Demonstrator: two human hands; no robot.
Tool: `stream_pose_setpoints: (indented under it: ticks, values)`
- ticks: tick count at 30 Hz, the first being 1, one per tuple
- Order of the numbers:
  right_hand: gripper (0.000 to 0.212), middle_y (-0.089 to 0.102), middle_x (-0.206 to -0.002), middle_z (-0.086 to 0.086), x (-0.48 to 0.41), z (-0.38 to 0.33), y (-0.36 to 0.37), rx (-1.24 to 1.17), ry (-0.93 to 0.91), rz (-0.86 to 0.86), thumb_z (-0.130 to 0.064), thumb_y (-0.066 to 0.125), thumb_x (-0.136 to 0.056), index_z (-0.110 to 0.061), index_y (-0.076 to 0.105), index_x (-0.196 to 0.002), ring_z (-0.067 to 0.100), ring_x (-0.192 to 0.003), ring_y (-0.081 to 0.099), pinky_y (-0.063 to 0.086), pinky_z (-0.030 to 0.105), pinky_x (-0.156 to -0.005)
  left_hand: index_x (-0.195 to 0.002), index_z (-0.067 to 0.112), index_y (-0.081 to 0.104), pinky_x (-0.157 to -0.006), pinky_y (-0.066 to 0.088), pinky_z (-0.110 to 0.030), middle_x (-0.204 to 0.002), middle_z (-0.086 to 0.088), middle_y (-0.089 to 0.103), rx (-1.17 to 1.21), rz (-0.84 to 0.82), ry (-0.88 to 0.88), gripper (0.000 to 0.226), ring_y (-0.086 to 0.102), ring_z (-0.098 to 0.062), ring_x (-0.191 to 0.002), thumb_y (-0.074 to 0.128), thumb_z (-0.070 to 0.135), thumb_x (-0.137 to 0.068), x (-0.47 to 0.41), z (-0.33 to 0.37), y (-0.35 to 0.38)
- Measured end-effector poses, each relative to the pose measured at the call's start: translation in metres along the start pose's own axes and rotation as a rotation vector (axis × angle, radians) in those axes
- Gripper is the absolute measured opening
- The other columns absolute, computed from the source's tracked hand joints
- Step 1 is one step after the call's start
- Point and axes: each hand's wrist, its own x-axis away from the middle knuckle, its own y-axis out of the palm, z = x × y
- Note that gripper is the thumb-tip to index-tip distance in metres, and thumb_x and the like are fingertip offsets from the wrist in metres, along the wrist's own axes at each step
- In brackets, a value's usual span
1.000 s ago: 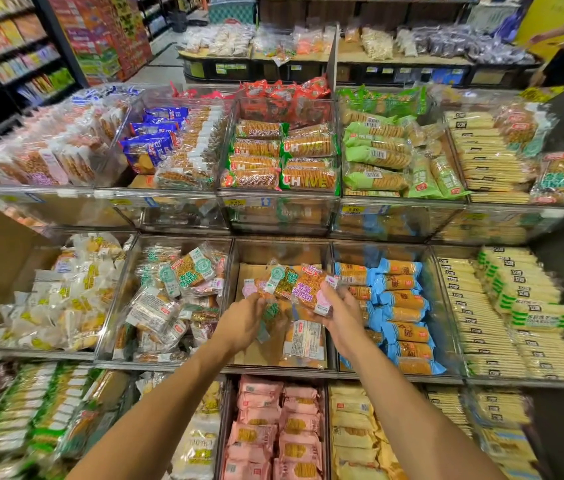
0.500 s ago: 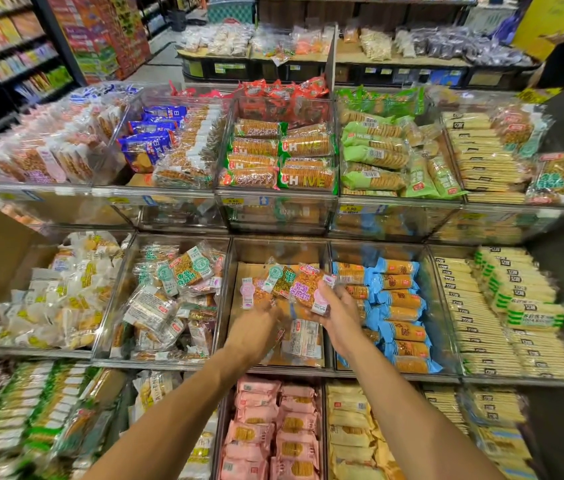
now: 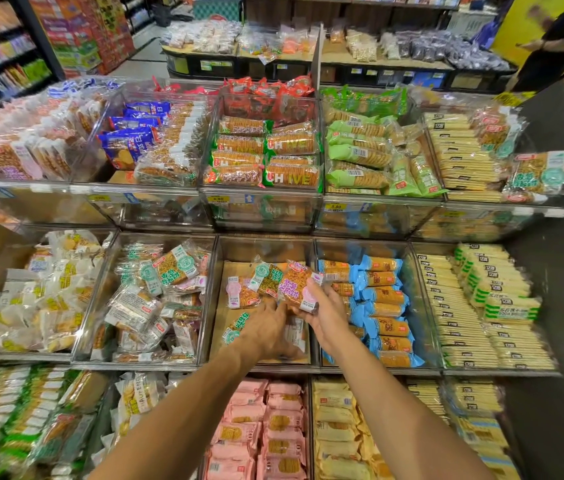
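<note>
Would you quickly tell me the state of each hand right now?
Left hand: reaching into the bin; whether it grips anything cannot be told.
Right hand: closed, holding a bunch of snack packets.

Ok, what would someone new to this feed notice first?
First, the right hand gripping a fan of snack packets above the middle bin, at centre frame. Beside it, the left hand reaches down over the loose packets on that bin's cardboard floor; whether it grips one is hidden. After that, the bright blue packs stacked in the bin just to the right.
</note>
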Motion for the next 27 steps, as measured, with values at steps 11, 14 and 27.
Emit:
stream_pose_setpoints:
  ticks: [11,14,27]
  values:
    - [0.044,0.057,-0.144,0.027,-0.009,0.003,-0.006,-0.162,0.054,0.007,-0.027,0.078,-0.091,-0.005,0.066,-0.127,0.043,-0.122,0.062,0.062,0.036,-0.07,-0.141,0.014,0.053,-0.087,0.062,-0.037,-0.109,-0.014,0.074,1.102,-0.055,-0.204,0.047,0.071,-0.028,-0.103,0.067,0.001,-0.098,0.023,-0.047,-0.044]
    - [0.053,0.056,-0.145,0.027,-0.008,0.003,-0.006,-0.18,0.05,-0.01,-0.029,0.08,-0.086,-0.004,0.065,-0.13,0.044,-0.124,0.06,0.061,0.036,-0.069,-0.14,0.011,0.053,-0.071,0.064,-0.039,-0.079,-0.013,0.066,1.193,0.021,-0.269,0.048,0.07,-0.024,-0.076,0.051,-0.014,-0.1,0.025,-0.056,-0.039]
    - [0.047,0.059,-0.14,0.032,-0.006,0.003,-0.006,-0.137,0.026,-0.037,-0.026,0.071,-0.098,-0.001,0.059,-0.135,0.054,-0.124,0.059,0.061,0.036,-0.067,-0.149,0.006,0.045,-0.084,0.056,-0.039,-0.133,-0.019,0.065,0.756,0.231,-0.459,0.05,0.067,-0.03,-0.102,0.06,0.014,-0.102,0.026,-0.048,-0.03]
